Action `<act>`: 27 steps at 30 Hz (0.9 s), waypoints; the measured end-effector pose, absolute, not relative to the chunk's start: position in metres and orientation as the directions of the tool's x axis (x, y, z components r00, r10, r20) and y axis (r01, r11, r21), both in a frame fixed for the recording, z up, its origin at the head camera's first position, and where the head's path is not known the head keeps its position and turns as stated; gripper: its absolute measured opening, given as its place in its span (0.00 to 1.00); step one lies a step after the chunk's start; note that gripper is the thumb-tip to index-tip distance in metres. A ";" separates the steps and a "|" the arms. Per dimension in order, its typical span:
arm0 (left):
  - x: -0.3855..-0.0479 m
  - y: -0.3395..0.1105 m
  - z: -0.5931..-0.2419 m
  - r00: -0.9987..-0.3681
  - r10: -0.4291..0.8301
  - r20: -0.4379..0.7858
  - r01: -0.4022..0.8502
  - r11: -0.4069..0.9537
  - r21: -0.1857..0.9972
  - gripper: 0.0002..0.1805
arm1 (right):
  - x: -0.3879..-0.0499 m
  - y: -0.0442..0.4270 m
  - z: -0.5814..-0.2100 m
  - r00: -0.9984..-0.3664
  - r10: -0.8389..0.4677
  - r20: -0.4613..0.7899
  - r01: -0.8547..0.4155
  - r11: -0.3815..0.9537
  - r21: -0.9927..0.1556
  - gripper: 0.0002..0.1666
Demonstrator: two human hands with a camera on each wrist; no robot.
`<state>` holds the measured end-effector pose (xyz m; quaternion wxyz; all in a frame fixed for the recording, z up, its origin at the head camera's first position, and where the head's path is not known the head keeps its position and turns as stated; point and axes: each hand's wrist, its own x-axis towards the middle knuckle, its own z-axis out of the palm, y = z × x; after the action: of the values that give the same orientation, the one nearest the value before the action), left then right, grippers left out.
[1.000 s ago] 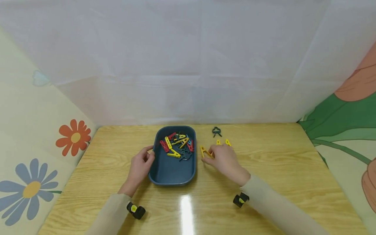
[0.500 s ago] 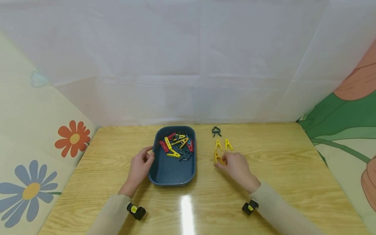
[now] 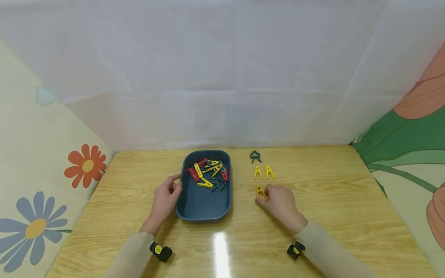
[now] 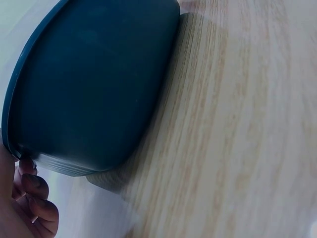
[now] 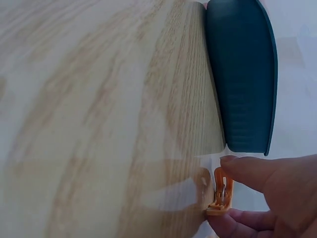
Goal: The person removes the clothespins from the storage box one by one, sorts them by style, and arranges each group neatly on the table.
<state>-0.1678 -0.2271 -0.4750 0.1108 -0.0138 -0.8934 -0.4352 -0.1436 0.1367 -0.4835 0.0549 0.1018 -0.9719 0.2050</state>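
Note:
In the head view my left hand (image 3: 166, 197) grips the left rim of a dark blue plastic basin (image 3: 202, 204). The left wrist view has its fingers (image 4: 37, 191) at the wall, thumb over the rim. To the right of the basin, my right hand (image 3: 282, 204) pinches an orange-yellow clothespin (image 3: 259, 192) between thumb and fingers, low at the tabletop. Seen from the right wrist, the clothespin (image 5: 224, 191) stands on edge with its metal spring visible. Behind it lie two yellow clothespins (image 3: 257, 172), side by side, and a dark green clip (image 3: 255, 156) farther back.
Red, yellow, blue and dark green clips (image 3: 205, 184) lie jumbled in the back half of the basin. The wooden table (image 3: 323, 185) ends at a white sheet (image 3: 236, 116) behind. Flower-patterned panels (image 3: 31, 162) flank both sides.
My right hand has carried the orange-yellow clothespin from beside the basin rightward, then toward me, in front of the two yellow ones. My left hand stays on the basin's rim.

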 end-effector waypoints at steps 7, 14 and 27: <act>-0.167 -0.227 -0.475 -0.974 -0.071 0.215 0.126 0.615 0.778 0.17 | -0.142 0.135 -0.484 -0.984 -0.149 0.097 -0.175 0.904 -0.389 0.23; -0.168 -0.228 -0.476 -0.975 -0.069 0.210 0.124 0.614 0.779 0.17 | -0.143 0.135 -0.485 -0.987 -0.141 0.078 -0.161 0.909 -0.384 0.23; -0.168 -0.228 -0.477 -0.972 -0.072 0.224 0.134 0.612 0.780 0.17 | -0.142 0.137 -0.482 -0.991 -0.127 0.046 -0.135 0.910 -0.392 0.23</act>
<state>-0.1681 -0.2276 -0.4769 0.1170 -0.0173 -0.8901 -0.4402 -0.1424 0.1373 -0.4823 0.0096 0.0669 -0.9772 0.2014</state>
